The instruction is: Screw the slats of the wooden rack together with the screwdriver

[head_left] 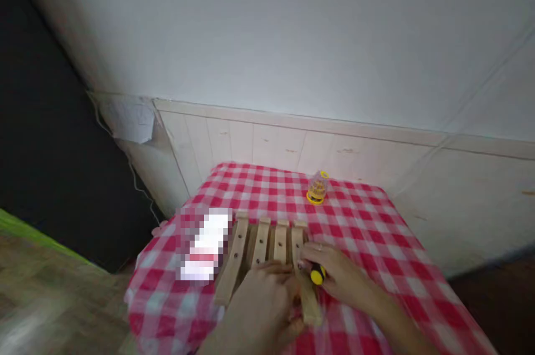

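A row of several pale wooden slats [261, 241] with dark screws in them lies on the checked tablecloth. My left hand [267, 299] rests over the lower part of the row, its fingers bent across the slats and its thumb near the bottom of the rightmost slat [310, 305], which it grips. In my right hand [334, 268] is a screwdriver [317, 275] with a yellow and black handle, held beside the same slat. The handle's yellow end faces me; its tip is hidden.
A clear container with a yellow base [317, 188] and small yellow pieces stands at the back of the tablecloth [267, 176]. Left of the slats lies a pixelated white object [209, 243]. A white panelled wall [271, 140] rises behind the table; a dark surface [62, 121] stands left.
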{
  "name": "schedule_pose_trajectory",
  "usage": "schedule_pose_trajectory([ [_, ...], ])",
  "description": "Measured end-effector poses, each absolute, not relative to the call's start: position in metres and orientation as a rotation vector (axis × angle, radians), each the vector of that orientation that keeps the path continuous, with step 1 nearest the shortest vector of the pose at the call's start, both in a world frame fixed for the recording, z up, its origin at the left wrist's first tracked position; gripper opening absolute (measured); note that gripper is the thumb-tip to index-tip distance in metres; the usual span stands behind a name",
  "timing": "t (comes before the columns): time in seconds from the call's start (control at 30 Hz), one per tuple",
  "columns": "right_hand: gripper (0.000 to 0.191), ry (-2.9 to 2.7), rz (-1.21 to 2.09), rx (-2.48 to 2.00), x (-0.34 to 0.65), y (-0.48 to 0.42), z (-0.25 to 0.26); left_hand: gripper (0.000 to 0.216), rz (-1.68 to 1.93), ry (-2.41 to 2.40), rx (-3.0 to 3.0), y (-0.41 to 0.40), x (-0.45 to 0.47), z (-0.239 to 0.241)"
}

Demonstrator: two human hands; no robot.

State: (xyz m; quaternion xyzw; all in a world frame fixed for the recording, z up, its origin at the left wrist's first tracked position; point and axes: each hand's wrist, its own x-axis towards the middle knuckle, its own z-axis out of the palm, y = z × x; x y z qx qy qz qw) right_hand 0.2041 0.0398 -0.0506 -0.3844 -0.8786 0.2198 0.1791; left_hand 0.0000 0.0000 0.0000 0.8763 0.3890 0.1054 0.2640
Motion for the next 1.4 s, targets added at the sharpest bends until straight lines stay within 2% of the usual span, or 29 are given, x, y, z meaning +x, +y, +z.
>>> schedule_pose_trajectory([
  [0.33, 0.023, -2.499, 0.59, -1.064, 0.204, 0.041, -0.051, 0.014, 0.367, 1.026, 2.393, -0.003, -0.004, -0.004],
  [0.63, 0.016, -2.481, 0.501, -1.168, 0.202, 0.036, -0.052, 0.012, 0.399, 1.021, 2.386, -0.005, -0.005, -0.004],
  [0.97, 0.02, -2.507, 0.389, -1.132, 0.203, 0.036, -0.055, 0.011, 0.437, 1.021, 2.36, -0.005, -0.005, -0.012],
  [1.4, 0.021, -2.558, 0.044, -0.946, 0.204, 0.037, -0.055, 0.009, 0.405, 1.052, 2.383, -0.005, -0.004, -0.009],
])
